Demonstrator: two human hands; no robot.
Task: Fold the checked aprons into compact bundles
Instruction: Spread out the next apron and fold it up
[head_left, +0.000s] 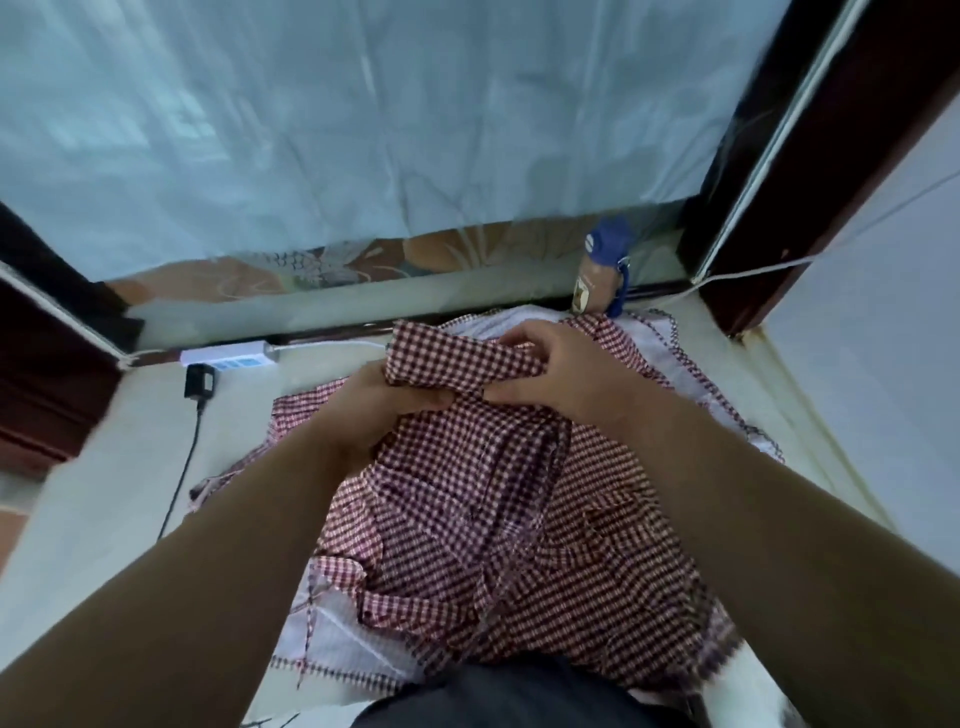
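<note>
A: Where's the checked apron (519, 519)?
B: Heaped at six o'clock; its folded band (457, 364) is lifted at twelve.
A: Hands?
B: Both curled; left hand (384, 402) grips the band's nine o'clock end; right hand (550, 374) pinches the three o'clock end, likely holding the fold taut.

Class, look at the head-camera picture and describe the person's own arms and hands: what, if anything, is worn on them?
The left forearm and right forearm are bare as far as the frame shows; no sleeves appear. The left hand and right hand wear no gloves, and no ring, watch or bracelet is visible. A dark garment shows at the bottom edge.
</note>
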